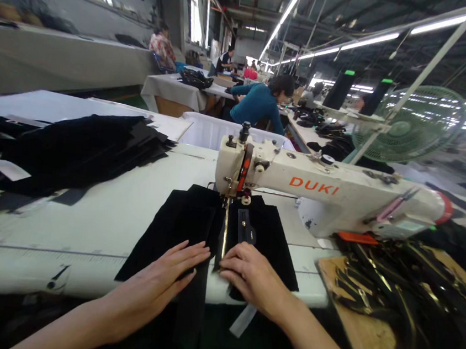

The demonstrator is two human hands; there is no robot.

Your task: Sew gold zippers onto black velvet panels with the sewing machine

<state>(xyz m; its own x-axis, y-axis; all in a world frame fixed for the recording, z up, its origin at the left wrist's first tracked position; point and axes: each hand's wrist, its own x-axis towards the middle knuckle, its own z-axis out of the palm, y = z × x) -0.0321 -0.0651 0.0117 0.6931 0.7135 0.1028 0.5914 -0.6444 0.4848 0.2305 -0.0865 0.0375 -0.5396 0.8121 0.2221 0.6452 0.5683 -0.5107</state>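
On table (98, 221), steadying black cloth (165, 223) and zip (225, 235), partly under machine (277, 171).
Left to right: pressing cloth with left hand (159, 278), fingers straight, slightly spread, gripping nothing; next, zip lengthwise, up to machine; touching zip's lower end with right hand (258, 277), fingers bunched narrow, cannot tell if pinching. Probably light, soft, floppy, quick to ruck; likely stiffer and slicker along zip teeth. Best taken flat-palmed on left panel, by fingertips at zip's lower end, clear of machine.
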